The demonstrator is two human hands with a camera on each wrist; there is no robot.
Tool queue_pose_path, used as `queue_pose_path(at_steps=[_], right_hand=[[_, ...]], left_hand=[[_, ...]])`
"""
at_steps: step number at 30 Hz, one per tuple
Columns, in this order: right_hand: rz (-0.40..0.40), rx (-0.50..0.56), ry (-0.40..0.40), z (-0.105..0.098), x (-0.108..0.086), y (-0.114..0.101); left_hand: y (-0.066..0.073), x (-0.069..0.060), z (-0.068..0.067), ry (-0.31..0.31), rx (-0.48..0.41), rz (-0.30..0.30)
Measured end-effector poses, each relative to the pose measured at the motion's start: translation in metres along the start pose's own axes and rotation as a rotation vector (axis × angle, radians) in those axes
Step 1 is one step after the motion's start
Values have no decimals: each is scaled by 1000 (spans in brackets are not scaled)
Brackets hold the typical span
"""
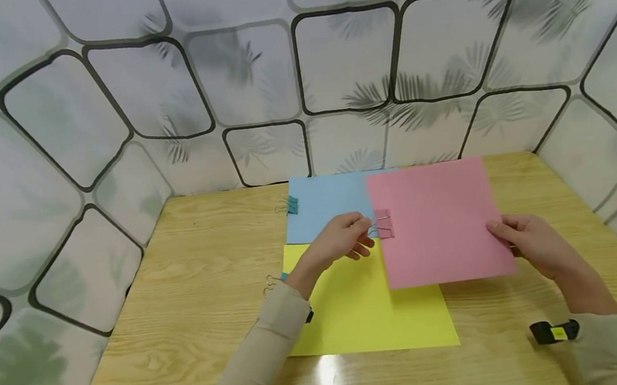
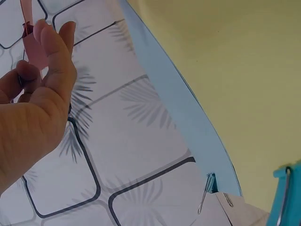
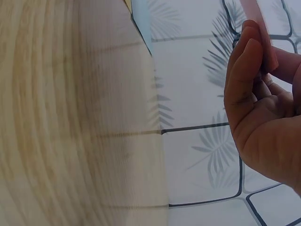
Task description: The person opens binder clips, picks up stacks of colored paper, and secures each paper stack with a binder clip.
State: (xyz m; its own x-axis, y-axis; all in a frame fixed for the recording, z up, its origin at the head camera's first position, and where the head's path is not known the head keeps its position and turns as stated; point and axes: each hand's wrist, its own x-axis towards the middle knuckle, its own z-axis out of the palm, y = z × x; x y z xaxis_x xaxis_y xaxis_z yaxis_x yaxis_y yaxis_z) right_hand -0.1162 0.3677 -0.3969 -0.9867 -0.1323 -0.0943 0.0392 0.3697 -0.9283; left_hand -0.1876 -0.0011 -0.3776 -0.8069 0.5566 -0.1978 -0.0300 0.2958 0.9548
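Note:
A square stack of pink paper (image 1: 438, 228) is raised above the table in the head view. At its right edge my right hand (image 1: 534, 243) pinches it, thumb on the front face. A pink binder clip (image 1: 384, 224) with wire handles is fastened on the stack's left edge. My left hand (image 1: 345, 239) pinches the clip's wire handles with curled fingertips. Below the hands lies yellow paper (image 1: 369, 325), and behind it blue paper (image 1: 327, 206). The pink stack's edge (image 3: 263, 42) shows between my fingers in the right wrist view.
A teal binder clip (image 1: 292, 205) grips the blue paper's left edge. Another teal clip (image 2: 284, 197) is on the yellow paper, its handles jutting left. The wooden table (image 1: 198, 281) meets a patterned curtain (image 1: 250, 85) at the back and sides.

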Motion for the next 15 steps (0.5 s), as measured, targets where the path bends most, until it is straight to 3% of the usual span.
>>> queue_pose_path(at_steps=[7,15], right_hand=[[17,-5,26,-12,-6,4],[36,7,58,-24,-10,14]], left_hand=[[5,8,11,-12,-6,17],[5,19,25,15,-22,55]])
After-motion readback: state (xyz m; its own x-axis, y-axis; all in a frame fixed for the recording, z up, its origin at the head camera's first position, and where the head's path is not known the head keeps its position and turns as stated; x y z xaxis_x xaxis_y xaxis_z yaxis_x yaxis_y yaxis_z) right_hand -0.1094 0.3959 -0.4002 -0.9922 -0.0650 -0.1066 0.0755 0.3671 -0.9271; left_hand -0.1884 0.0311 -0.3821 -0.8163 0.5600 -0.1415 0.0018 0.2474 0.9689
